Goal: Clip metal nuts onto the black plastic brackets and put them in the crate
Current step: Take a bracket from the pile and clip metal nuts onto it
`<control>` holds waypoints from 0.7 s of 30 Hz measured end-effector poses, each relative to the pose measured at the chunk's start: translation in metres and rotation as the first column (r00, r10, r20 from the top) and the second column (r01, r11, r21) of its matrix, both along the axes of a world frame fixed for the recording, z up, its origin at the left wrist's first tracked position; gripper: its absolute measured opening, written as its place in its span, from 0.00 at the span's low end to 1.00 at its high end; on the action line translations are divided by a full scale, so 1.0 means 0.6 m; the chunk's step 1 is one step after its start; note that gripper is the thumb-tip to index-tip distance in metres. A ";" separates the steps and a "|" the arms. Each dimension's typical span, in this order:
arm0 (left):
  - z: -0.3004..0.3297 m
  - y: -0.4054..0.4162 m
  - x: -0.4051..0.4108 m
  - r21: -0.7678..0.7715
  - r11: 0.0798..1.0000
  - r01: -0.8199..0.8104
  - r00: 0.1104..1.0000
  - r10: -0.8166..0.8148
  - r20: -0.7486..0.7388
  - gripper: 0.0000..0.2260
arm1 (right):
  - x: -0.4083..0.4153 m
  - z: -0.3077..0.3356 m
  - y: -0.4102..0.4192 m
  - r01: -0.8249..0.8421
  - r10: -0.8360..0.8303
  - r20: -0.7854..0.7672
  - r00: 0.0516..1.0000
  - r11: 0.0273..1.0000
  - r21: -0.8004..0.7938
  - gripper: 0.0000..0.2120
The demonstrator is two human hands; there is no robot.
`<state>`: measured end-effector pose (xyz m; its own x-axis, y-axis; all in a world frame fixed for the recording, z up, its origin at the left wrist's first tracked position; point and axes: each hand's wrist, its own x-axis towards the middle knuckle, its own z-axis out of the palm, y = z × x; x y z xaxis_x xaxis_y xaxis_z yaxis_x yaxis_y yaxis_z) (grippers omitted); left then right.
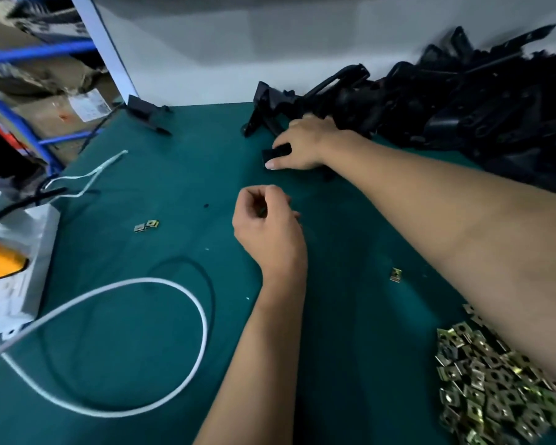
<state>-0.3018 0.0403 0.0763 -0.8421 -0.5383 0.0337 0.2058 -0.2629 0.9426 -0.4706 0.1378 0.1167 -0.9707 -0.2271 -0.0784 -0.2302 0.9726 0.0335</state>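
Covering the bench, a green mat (161, 175) meets a white wall behind, with blue shelving of cardboard boxes (45, 78) at left. Far right lies a heap of black brackets (463, 101); near right, a pile of metal nuts (495, 387). The right hand (302, 144) pinches a bracket (275, 154) between thumb and fingers at the heap's edge. The left hand (267, 229) hovers just nearer, fingers curled; whether it holds anything I cannot tell.
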 end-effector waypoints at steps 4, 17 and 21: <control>0.001 0.001 0.002 0.000 1.000 -0.029 1.000 0.029 -0.006 0.09 | 0.097 -0.017 0.030 -0.086 0.077 -0.061 0.995 0.985 -0.153 0.28; 0.020 0.042 0.064 -0.326 0.810 0.487 0.847 -0.529 -0.047 0.19 | 0.362 0.058 0.136 -0.209 -0.378 -0.284 0.881 0.229 -0.951 0.09; 0.025 0.051 0.082 -0.327 0.595 0.734 0.625 -0.780 -0.018 0.09 | 0.396 0.046 0.144 -0.070 -0.348 -0.100 0.932 0.097 -0.993 0.09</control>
<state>-0.2529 0.0709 0.0911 -0.9125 0.3430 0.2229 0.1864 -0.1364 0.9730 -0.2329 0.2239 0.1443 -0.9167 0.2430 0.3173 -0.2709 0.2061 -0.9403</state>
